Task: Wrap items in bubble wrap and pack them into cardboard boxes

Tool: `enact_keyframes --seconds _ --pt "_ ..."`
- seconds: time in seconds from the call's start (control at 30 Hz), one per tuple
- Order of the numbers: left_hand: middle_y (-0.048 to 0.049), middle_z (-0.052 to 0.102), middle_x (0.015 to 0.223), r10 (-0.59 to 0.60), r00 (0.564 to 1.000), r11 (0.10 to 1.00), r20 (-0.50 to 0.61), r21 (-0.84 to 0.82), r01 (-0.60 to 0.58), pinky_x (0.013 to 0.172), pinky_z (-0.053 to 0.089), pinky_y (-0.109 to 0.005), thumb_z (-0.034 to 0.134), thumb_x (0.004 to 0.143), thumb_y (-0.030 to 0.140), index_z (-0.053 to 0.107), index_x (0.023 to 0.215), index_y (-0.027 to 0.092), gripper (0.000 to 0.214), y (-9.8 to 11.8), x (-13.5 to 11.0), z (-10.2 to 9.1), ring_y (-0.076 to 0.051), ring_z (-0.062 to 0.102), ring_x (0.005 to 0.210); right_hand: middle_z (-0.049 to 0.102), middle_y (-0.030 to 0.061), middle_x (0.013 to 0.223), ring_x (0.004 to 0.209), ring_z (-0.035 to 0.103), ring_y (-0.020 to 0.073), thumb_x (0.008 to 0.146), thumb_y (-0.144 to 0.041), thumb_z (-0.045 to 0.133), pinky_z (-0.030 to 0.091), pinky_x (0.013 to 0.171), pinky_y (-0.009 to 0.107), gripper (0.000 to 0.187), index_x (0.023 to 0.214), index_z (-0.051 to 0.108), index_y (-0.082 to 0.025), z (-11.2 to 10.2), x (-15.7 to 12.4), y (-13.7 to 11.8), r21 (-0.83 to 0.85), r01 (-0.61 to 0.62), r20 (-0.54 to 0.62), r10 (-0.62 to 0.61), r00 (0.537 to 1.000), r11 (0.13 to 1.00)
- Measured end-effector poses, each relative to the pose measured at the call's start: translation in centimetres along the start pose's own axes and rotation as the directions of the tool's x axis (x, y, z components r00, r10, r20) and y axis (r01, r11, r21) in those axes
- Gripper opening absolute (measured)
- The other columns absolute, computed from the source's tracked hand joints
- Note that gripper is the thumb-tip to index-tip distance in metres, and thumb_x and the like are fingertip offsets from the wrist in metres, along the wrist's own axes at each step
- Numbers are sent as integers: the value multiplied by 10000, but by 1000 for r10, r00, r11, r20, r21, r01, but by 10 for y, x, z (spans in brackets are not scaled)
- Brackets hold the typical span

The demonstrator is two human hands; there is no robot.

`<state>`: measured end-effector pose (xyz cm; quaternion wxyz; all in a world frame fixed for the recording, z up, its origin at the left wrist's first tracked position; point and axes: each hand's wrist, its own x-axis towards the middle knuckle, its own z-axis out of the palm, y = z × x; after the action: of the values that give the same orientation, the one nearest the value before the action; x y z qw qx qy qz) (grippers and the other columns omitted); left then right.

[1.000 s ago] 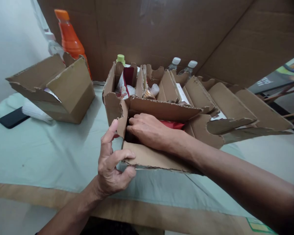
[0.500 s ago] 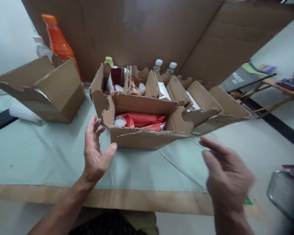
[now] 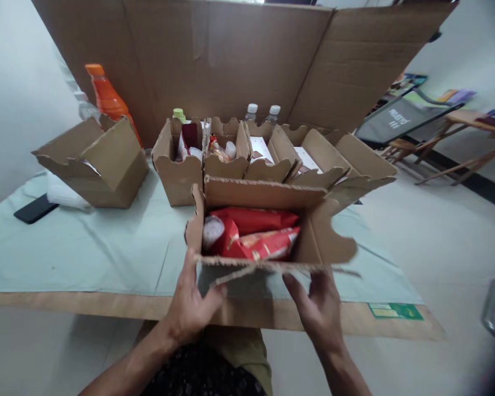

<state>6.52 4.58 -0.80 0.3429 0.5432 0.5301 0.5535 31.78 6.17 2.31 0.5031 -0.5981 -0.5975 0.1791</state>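
Your left hand (image 3: 190, 308) and right hand (image 3: 319, 308) lose their fingertips under the blurred near flap of the open brown cardboard box (image 3: 313, 242), which also covers the lower parts of the red snack packets (image 3: 251, 220); their print is unreadable. At the far edge of the green-covered table (image 3: 86, 247), two clear bottles (image 3: 251, 111) show only white caps.

Perhaps "PROJETO" on dark panel (image 3: 400, 118)
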Motion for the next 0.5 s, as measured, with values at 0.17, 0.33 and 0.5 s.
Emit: enact_keyframes --seconds 0.17,0.33,0.5 --pt "-121 689 1217 -143 981 987 -131 55 151 1113 514 -482 817 814 404 558 1379 224 647 4 -39 -54 -347 615 1295 706 67 917 861 669 267 897 -388 693 575 809 408 226 1061 665 -235 17 -44 -40 22 -8 79 6 997 1000" --pt "-110 616 1387 101 983 991 -151 -72 -113 1200 415 -482 770 835 357 477 1444 248 685 28 29 -58 -310 564 1359 700 87 1085 1023 662 271 872 -419 713 540 959 452 345 1144 635 -223 50 11 -67 198 52 94 -72 993 979" --pt "-197 499 1539 99 995 993 -25 -62 -100 1239 342 -602 771 805 390 415 1523 181 828 25 24 -12 -405 444 1470 666 132 1279 1209 616 322 849 -477 772 459 1072 524 547 1295 596 -213 21 9 -40 213 -36 -77 54 996 976"
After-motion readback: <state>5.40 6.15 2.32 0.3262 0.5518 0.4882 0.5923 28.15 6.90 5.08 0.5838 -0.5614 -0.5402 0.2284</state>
